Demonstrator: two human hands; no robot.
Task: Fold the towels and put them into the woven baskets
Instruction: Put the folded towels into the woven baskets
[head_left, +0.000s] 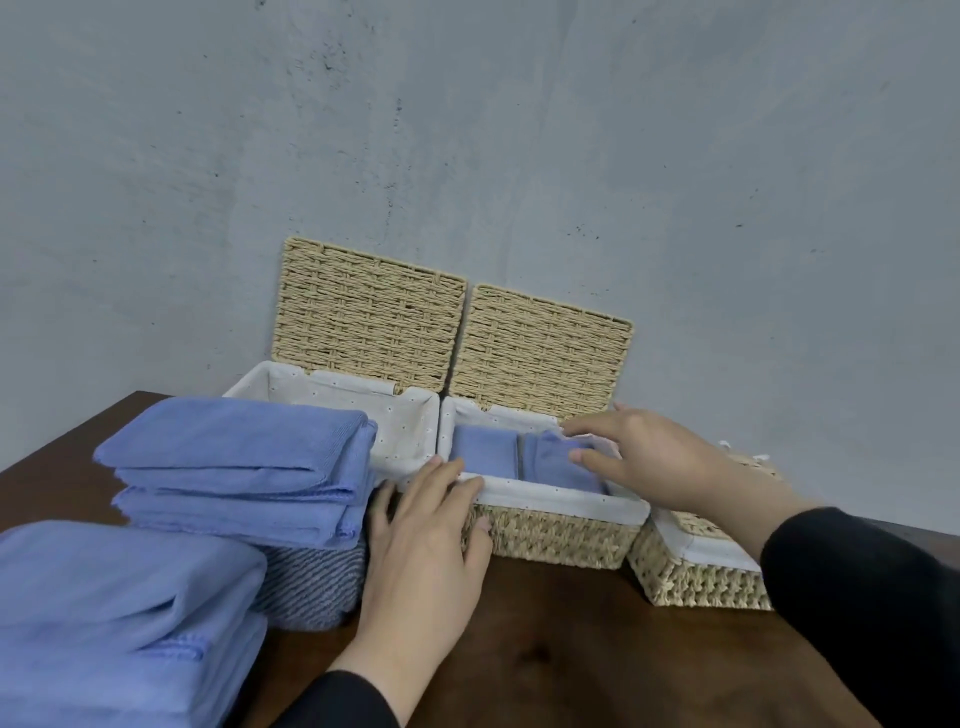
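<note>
On the dark wooden table (571, 649), against the grey wall, two lidded woven straw baskets with white cloth liners stand side by side, lids raised. The right-hand basket (561, 535) holds two folded blue towels: the left towel (483, 449) and the right towel (558, 465), standing next to each other. The left-hand basket (332, 389) shows only its liner from this angle. A third, smaller woven basket (696, 571) sits just beside the right-hand one, partly hidden by the right sleeve.

More folded blue towels wait at the left: a stack (234, 467) on top of a blue-and-white woven container (311, 587), and a nearer pile (119, 623).

The risk, as I judge it, is the right towel springing open or riding up over the liner if it is pressed unevenly; the light basket could also slide if the bracing hand lets go.

The left hand (426, 535) lies with fingers straight and spread over the basket's near left corner, steadying it. The right hand (639, 457) reaches into the basket from the right, fingers extended and loosely parted, tips touching the right towel and the liner edge; it does not appear to grip anything.
</note>
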